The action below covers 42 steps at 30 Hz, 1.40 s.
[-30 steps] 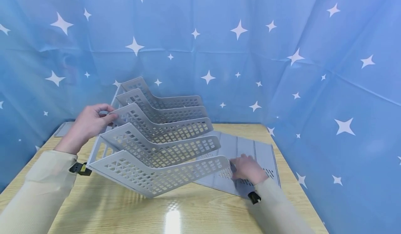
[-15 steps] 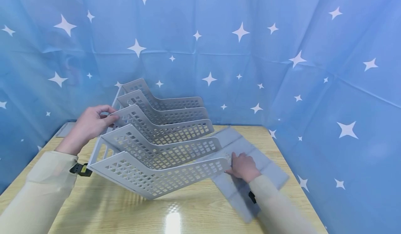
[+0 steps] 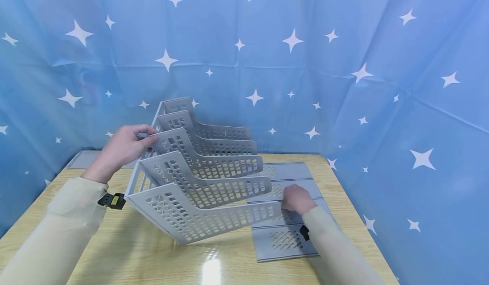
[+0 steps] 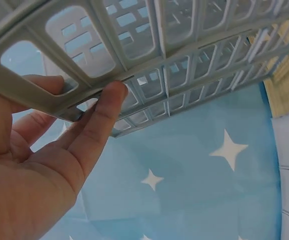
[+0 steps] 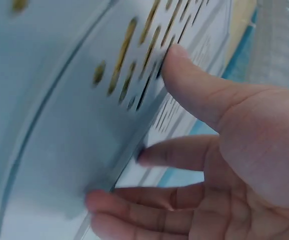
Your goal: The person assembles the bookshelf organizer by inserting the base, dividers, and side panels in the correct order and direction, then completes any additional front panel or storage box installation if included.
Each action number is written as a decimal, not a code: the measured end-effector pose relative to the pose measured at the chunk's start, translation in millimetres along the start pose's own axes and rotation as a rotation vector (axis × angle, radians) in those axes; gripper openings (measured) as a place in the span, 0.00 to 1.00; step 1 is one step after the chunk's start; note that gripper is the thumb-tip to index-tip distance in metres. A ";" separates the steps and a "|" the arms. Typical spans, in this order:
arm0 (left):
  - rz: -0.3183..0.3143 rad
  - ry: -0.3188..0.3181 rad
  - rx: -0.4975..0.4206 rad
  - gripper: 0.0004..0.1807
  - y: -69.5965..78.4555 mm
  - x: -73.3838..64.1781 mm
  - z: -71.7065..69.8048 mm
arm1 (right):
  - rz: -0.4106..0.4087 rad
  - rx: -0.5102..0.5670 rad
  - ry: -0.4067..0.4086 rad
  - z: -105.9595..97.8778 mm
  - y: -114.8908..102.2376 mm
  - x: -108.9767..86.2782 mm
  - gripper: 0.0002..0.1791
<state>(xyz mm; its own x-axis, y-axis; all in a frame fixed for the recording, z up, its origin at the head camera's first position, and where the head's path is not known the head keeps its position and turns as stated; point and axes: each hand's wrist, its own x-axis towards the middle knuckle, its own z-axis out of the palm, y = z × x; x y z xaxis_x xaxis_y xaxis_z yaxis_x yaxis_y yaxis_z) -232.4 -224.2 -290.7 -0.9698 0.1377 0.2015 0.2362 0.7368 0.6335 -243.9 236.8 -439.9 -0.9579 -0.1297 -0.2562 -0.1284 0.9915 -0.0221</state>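
So far, the rack (image 3: pixel 196 182) looks built, tipped up on the table (image 3: pixel 237 257) while the left hand (image 3: pixel 127 146) pinches it, but the board (image 3: pixel 284 173) lies flat and seems left to do, with the right hand (image 3: pixel 297 199) touching it, thumb and fingers spread.

A perforated rack (image 3: pixel 195 183) (grey) tilts over the table (image 3: pixel 172 264)
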 end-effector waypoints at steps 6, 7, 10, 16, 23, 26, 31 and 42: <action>-0.007 -0.024 0.020 0.19 7.6 7.1 -0.8 | 0.011 0.009 -0.005 4.5 0.2 -8.8 0.28; -0.007 -0.031 0.024 0.19 8.1 8.2 -1.0 | 0.010 0.010 0.004 6.0 -0.9 -8.9 0.29; -0.008 -0.048 0.028 0.20 11.1 11.7 -0.3 | 0.021 0.021 0.023 9.5 -6.3 -5.8 0.35; -0.005 -0.075 0.010 0.20 14.0 20.0 3.9 | 0.065 0.062 0.057 15.0 -23.0 8.4 0.40; -0.017 -0.071 -0.021 0.21 13.4 24.9 6.2 | 0.068 0.045 0.093 18.3 -33.7 22.5 0.39; -0.032 -0.064 -0.042 0.22 10.5 23.5 4.1 | 0.052 0.050 0.084 18.6 -28.9 23.4 0.40; -0.041 -0.072 -0.080 0.25 3.7 19.8 -0.9 | 0.015 0.096 0.036 13.3 -15.9 18.2 0.40; -0.023 -0.048 -0.356 0.28 -5.5 8.6 8.3 | -0.659 0.334 -0.007 3.9 -26.5 -38.3 0.23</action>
<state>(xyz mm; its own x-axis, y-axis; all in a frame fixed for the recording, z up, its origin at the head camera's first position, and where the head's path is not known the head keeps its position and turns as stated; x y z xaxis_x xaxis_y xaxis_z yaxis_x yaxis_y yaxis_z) -242.6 -221.6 -298.7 -0.9749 0.1610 0.1535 0.2121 0.4647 0.8597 -202.8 215.5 -433.2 -0.7074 -0.7004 -0.0949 -0.5901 0.6592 -0.4662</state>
